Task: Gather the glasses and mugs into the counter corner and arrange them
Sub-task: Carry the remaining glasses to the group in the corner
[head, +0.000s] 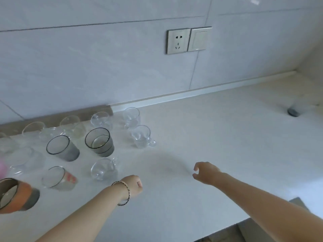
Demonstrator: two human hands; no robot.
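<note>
Several clear glasses and glass mugs stand on the left of the white counter (209,137). Among them are two smoky grey tumblers (100,142) (62,148), a clear mug (142,136) at the group's right edge, another clear mug (104,169) near the front, a glass with red print (58,179) and an orange-banded cup (15,195). My left hand (133,186), with a bracelet on the wrist, hovers curled just right of the front mug and holds nothing. My right hand (205,172) hangs over bare counter with loosely curled fingers, also holding nothing.
The tiled wall carries a socket and switch plate (188,40). The counter corner lies at the far right, where a blurred glass (295,109) stands. The counter's front edge (244,224) drops off at the lower right. A pink object (2,168) shows at the left edge.
</note>
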